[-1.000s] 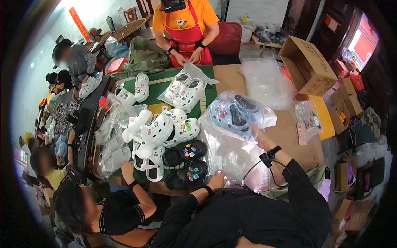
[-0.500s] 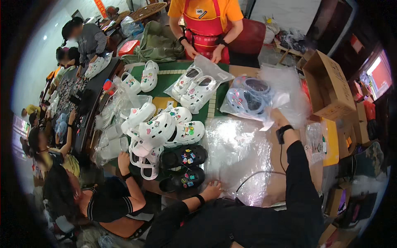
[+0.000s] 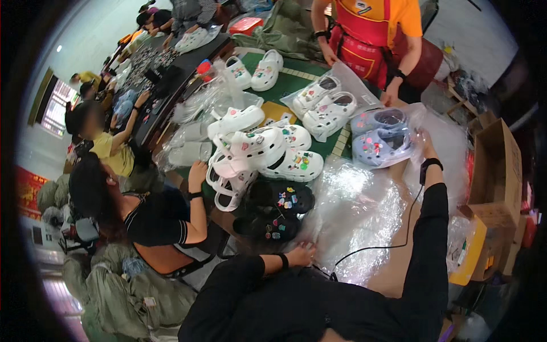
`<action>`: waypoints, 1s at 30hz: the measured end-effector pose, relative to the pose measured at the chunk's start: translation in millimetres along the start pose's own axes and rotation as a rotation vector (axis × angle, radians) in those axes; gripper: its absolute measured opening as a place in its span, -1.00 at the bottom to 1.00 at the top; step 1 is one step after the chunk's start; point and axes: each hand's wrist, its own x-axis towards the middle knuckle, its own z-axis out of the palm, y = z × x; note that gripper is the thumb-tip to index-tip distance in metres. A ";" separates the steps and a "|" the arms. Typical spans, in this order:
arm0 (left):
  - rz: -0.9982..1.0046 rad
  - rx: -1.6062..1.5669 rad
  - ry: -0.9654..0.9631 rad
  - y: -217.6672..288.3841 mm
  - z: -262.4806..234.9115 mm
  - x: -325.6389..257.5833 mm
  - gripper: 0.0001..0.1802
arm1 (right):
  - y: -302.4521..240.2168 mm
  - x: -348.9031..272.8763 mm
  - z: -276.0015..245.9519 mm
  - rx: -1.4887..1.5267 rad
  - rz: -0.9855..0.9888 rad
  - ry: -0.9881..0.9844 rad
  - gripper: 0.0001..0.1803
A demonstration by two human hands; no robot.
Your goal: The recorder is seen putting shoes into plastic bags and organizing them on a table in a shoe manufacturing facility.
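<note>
- My right hand (image 3: 423, 142) is stretched far out, fingers closed on the clear bag holding the pale blue clogs (image 3: 380, 137), which lies at the far right of the surface (image 3: 399, 268) beside a bagged white pair (image 3: 327, 108).
- My left hand (image 3: 302, 253) is pinching the near edge of the crumpled clear plastic sheet (image 3: 353, 211), just beside the black clogs (image 3: 273, 211).
- I judge the slick film the main risk: a thin pinch could slip and tip the blue pair out.
- The black cable (image 3: 387, 239) from my wrist trails across the sheet and could snag it.
- The heaped white clogs (image 3: 256, 154) sit close; dragging plastic might topple them toward the seated person's hand (image 3: 198, 170).
</note>
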 end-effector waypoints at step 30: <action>0.079 -0.098 -0.008 -7.2 -35.0 -32.6 -0.48 | -134.9 -417.1 304.8 -0.401 -0.257 -0.015 -0.53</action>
